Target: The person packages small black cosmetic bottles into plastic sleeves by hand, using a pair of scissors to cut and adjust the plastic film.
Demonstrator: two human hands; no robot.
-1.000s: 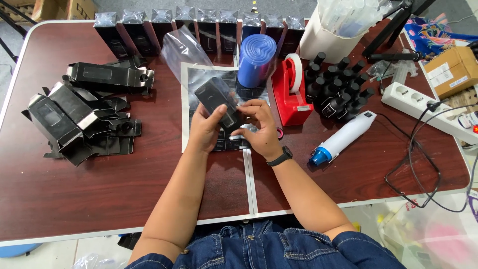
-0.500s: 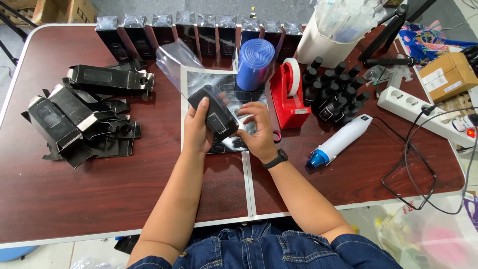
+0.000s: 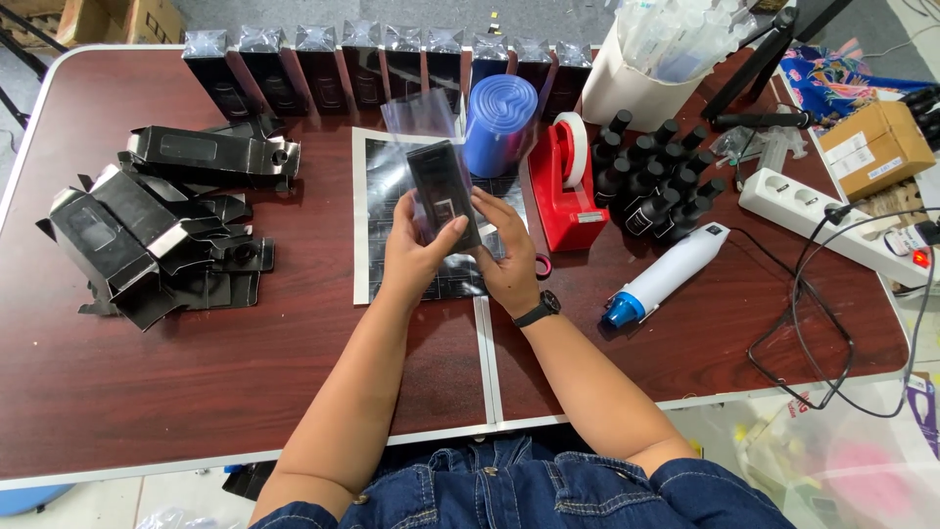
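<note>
Left hand [image 3: 416,257] grips a small black box [image 3: 443,194] from its left side, thumb laid across the lower front face, fingers wrapped behind. Right hand [image 3: 509,257] closes on the same box from the right, fingers pressed against its lower edge; a black wristwatch [image 3: 538,311] sits on that wrist. Box is held upright above the middle of the table, inside a clear plastic sleeve [image 3: 423,120] whose open end stands above the box top.

Beneath the hands lies a flat printed sheet [image 3: 377,186] with a white border, resting on the dark red table [image 3: 196,392]. Just behind the box stands a blue roll [image 3: 499,125]. Touching or just beside it on the right is a red tape dispenser [image 3: 563,196] carrying a white tape roll.

Along the far edge: 1 row of upright black boxes in clear wrap [image 3: 323,73]. At the left: a loose heap of unfolded black cartons [image 3: 157,230], well apart from the hands. At the right: a cluster of small black bottles [image 3: 651,176], a white and blue heat gun [image 3: 661,279] lying on its side, a white power strip [image 3: 822,220] with black cables, and a white tub [image 3: 627,93] holding clear sleeves. Exact bottle count cannot be told.
</note>
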